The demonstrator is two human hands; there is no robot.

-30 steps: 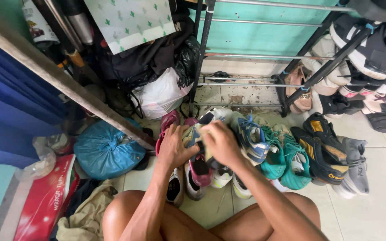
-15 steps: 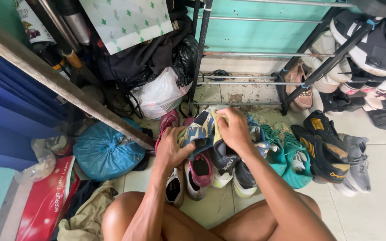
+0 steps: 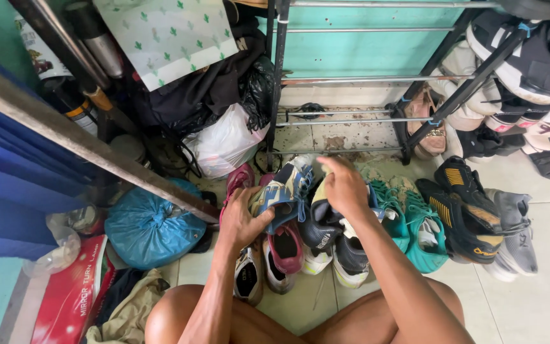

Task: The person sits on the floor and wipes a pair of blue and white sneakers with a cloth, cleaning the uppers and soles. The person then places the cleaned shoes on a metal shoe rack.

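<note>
I sit on the floor in front of a row of shoes. My left hand (image 3: 243,220) grips a blue, grey and yellow sports shoe (image 3: 284,191) from its left side and holds it tilted above the row. My right hand (image 3: 344,186) rests on a dark shoe (image 3: 319,226) just right of it, fingers curled over its top. Under my hands stand a maroon shoe (image 3: 284,250) and white shoes (image 3: 249,277). Teal shoes (image 3: 415,229) and black shoes with orange stripes (image 3: 463,210) line up to the right.
A black metal shoe rack (image 3: 351,118) stands behind the row, its lower bars bare. More shoes (image 3: 523,70) hang on a rack at right. A white plastic bag (image 3: 224,143), a blue bag (image 3: 151,223) and a red box (image 3: 71,290) crowd the left.
My right hand has let go of the blue shoe and moved right onto the dark shoe. My left hand has kept the blue shoe, lifted and tilted. The camera shifted slightly.
</note>
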